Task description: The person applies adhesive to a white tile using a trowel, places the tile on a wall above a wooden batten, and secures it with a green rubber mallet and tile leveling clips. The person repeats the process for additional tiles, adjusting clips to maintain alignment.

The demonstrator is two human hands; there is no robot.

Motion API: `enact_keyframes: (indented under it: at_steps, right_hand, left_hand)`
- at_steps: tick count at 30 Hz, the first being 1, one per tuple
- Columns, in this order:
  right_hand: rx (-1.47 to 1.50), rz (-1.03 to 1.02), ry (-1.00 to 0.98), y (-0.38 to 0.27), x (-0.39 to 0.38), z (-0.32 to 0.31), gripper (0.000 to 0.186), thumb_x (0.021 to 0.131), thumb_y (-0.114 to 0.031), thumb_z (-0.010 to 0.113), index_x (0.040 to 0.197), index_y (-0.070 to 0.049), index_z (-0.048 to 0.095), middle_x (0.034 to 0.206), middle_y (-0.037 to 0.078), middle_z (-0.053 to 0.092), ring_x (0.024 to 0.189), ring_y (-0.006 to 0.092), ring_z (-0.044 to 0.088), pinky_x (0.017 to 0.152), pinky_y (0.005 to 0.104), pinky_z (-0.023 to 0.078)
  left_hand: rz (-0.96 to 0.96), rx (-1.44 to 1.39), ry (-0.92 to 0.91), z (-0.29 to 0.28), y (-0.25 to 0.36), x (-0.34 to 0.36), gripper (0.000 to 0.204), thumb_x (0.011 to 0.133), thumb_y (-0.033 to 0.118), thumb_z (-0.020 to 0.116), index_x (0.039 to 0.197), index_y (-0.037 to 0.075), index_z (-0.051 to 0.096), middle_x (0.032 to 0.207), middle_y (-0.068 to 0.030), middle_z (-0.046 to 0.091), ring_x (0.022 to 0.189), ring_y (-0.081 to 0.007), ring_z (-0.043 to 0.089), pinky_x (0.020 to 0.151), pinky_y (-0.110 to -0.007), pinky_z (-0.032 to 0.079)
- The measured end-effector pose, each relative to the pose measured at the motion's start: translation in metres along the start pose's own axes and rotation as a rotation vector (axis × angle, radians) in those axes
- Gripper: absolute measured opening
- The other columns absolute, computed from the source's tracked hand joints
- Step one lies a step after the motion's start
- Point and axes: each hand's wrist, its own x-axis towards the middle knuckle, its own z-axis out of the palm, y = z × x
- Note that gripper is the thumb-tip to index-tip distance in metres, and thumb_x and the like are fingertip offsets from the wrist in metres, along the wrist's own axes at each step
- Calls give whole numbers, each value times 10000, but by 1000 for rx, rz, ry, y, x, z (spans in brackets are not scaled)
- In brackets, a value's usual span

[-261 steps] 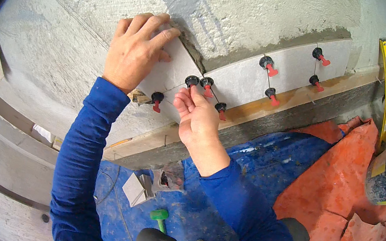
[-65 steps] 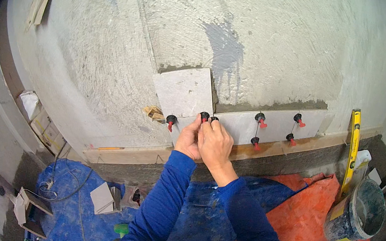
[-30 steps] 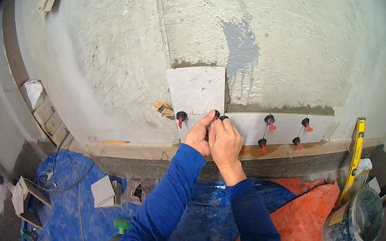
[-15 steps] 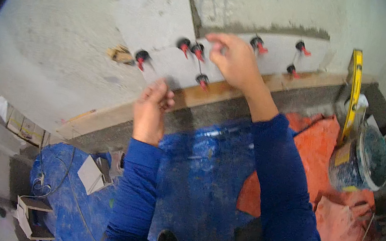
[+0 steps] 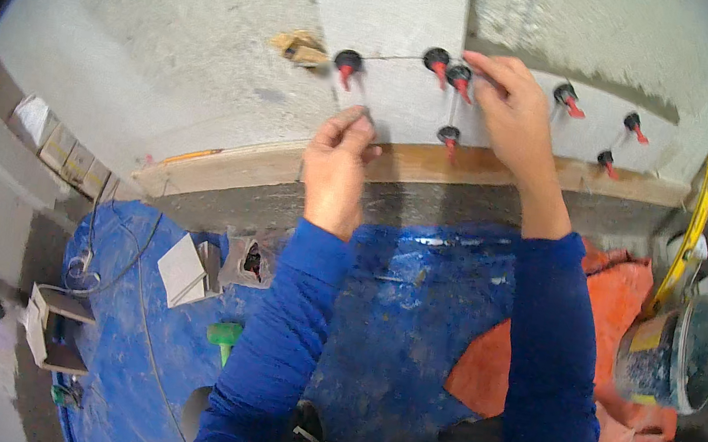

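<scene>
Light-coloured tiles line the wall: a lower-row tile (image 5: 399, 104) and an upper tile (image 5: 390, 7). Black tile-levelling clips with red handles sit along the joints, among them a left clip (image 5: 347, 62), an upper clip (image 5: 436, 59) and a lower clip (image 5: 448, 135). My right hand (image 5: 520, 122) is beside another levelling clip (image 5: 459, 77), index finger stretched along the tile's top edge, thumb apart. My left hand (image 5: 339, 168) has its fingers pressed together at the lower left of the tile; whatever they hold is hidden. A wooden batten (image 5: 427, 161) runs below the row.
A tan crumpled piece (image 5: 300, 48) sticks to the wall. At right stand a yellow spirit level (image 5: 693, 221) and a dirty bucket (image 5: 668, 355), near an orange sheet (image 5: 487, 369). Blue sheeting (image 5: 412, 321) covers the floor, with loose tiles (image 5: 182, 270) and a green-headed tool (image 5: 224, 335).
My view has swung left, so the wall and clips appear farther right. My right hand has come in closer to the middle clips; my left hand stays near the tile's lower left.
</scene>
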Motion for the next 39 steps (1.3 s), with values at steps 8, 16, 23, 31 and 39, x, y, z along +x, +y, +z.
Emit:
enact_keyframes:
  at_steps: [8,16,23,31,39]
  right_hand:
    - [-27,72,-40,-13,1,-3,339,945,-35,596,1261,-23,720,1128,126,681,950,230,682,840,319,532]
    - [128,155,-46,-19,6,0,367,948,-4,580,1292,-9,706,1144,88,668,971,144,645,839,262,516]
    - [250,180,-37,-17,8,2,402,899,34,564,1272,9,712,1145,91,668,900,128,651,787,261,532]
    - [43,150,-13,-19,8,0,402,868,-67,637,1256,-37,737,1089,95,712,917,171,654,827,296,517]
    - [-12,115,322,-41,16,-29,358,929,-342,792,1065,-11,773,890,6,704,780,91,587,744,251,491]
  left_hand:
    - [69,-2,31,3,4,-1,361,997,134,683,1305,-50,641,1177,-114,686,1024,-190,654,803,-313,558]
    - [85,21,78,-17,12,5,333,992,118,661,1280,-49,647,1120,-108,680,976,-176,647,799,-314,553]
    - [85,11,118,-29,24,6,330,973,108,662,1273,-29,653,1079,-90,679,955,-170,642,809,-316,534]
    - [281,15,271,-31,43,25,296,948,134,698,1199,-23,688,1005,-68,686,829,-138,607,710,-289,506]
    - [527,165,287,-158,134,79,331,911,141,768,1183,-24,678,1097,-112,707,971,-208,660,874,-343,532]
